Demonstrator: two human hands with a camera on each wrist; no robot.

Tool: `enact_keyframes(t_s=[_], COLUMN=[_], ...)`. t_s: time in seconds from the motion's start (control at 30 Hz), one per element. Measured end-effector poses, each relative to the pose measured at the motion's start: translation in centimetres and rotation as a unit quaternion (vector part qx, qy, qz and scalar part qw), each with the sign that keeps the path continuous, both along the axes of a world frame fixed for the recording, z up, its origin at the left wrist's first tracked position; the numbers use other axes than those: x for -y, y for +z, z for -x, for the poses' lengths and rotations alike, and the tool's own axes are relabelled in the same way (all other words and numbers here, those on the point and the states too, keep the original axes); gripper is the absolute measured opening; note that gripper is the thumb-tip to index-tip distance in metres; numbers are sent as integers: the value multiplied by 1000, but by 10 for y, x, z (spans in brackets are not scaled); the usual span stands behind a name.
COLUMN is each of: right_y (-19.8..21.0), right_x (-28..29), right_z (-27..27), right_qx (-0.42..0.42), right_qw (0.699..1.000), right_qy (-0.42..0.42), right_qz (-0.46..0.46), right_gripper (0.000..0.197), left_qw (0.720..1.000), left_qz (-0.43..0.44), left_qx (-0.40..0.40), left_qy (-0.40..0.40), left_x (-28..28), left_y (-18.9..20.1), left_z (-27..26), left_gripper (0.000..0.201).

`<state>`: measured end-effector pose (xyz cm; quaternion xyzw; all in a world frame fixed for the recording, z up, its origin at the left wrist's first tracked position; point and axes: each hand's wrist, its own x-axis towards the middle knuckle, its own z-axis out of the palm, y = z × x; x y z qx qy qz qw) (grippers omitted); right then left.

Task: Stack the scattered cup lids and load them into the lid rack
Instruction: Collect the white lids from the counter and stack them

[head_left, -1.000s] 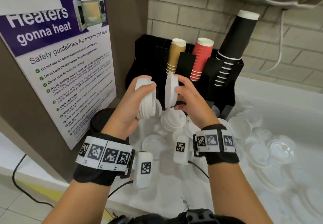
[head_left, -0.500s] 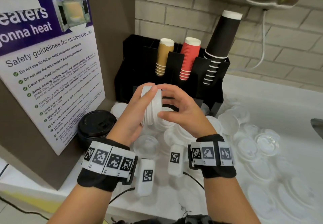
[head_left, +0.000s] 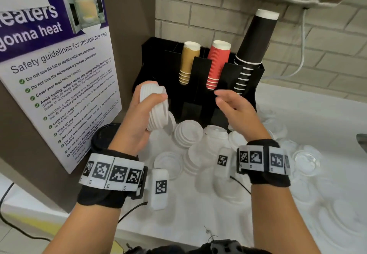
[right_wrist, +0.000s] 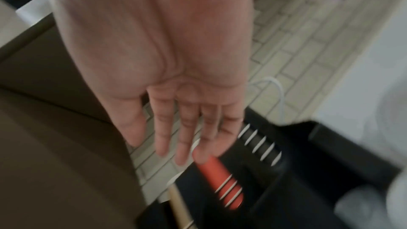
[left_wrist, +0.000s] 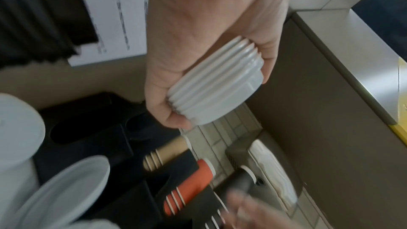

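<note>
The left hand [head_left: 139, 118] grasps a nested lid stack [head_left: 155, 108], held on edge just left of the black rack [head_left: 200, 87], not yet loaded. Many loose lids [head_left: 188, 134] lie on the worktop [head_left: 317, 114]; most work looks left. The right hand [head_left: 236, 109] hangs released, empty. Only the left wrist view counts the stack's ridged rims [left_wrist: 215, 83]; the right wrist view shows straight fingers [right_wrist: 182, 128].

Left hand [head_left: 139, 118] grips a stack of white lids [head_left: 154, 108], held on edge, thumb across the rims. Right hand [head_left: 236, 109] apart from it, fingers loose, holding nothing, in front of black rack [head_left: 200, 71] with tan, red, black cup stacks. More lids [head_left: 188, 134] scattered on white tabletop [head_left: 218, 218].
</note>
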<state>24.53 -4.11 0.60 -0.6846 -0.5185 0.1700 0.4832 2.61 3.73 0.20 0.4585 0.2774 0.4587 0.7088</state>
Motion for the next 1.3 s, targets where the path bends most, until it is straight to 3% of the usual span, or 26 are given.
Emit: enact_keyframes(t_s=[0.07,0.17,0.3,0.43,0.5,0.8,1.03,1.2,1.3], right_y=[-3,-6,-17,-37,-42,0,7,13,7], right_x=[-3,-17,-47,-69,-73,-80,-83,-85,-92], right_z=[-15,-14,15,38,42,38,52,58,73], right_qx=[52,142,286,392,416,380,480,449,410], right_qw=[994,963,884,800,780,819,734,783,820], right_qy=[-25,24,127,129,145,139,153,172,209], right_qz=[91,230,346,435,445,407,456,394,339], right_gripper=[28,46,77,100,102,82,82,76,91], left_qw=[1000,1000,1000,1000,1000,1000,1000,999,999], left_qz=[2,7,-2,-12,-15,-18,-17,-17,-22], left_qx=[6,8,5,7,7,22,19,24,27], left_qy=[8,20,11,-2,-4,13,17,17,16], left_x=[-5,-8,-5,1,2,2,1,1,0], left_y=[1,3,5,6,6,7,8,7,9], left_z=[7,10,8,7,8,16,17,19,17], left_gripper=[43,53,55,44,45,39,37,34,35])
